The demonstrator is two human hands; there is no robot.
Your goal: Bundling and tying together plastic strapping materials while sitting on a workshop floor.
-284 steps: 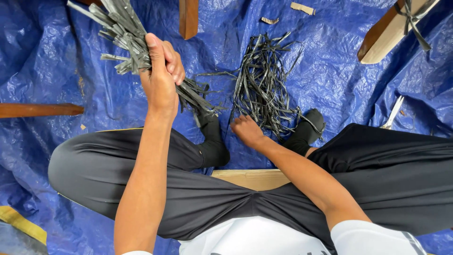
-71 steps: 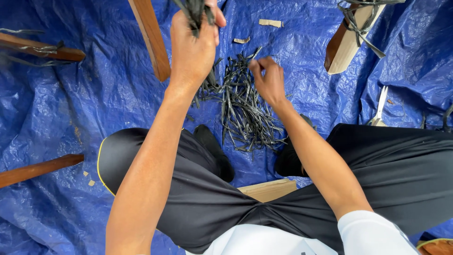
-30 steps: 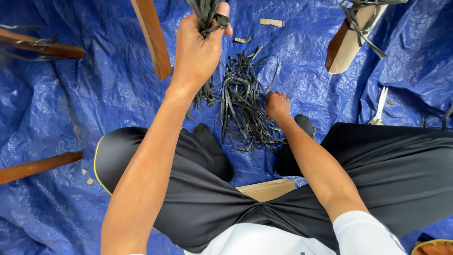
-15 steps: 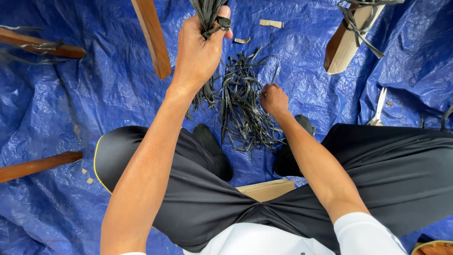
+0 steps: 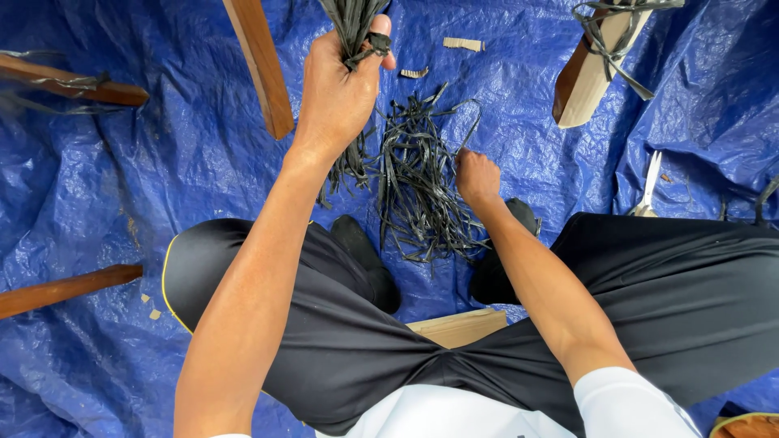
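Note:
My left hand is raised and closed around a bundle of dark flat strips that runs out of the top of the view and hangs down below the fist. A loose pile of the same dark strips lies on the blue tarp between my feet. My right hand is down at the pile's right edge, its fingers pinched on one strip that arches up from the pile.
A blue tarp covers the ground. Wooden bars lie at the top centre, upper left and lower left. A wooden block wrapped with strips sits top right. Scissors lie at the right.
My right hand has moved from the far side of the pile to its right edge and taken up one strip. My left hand has kept the bundle raised.

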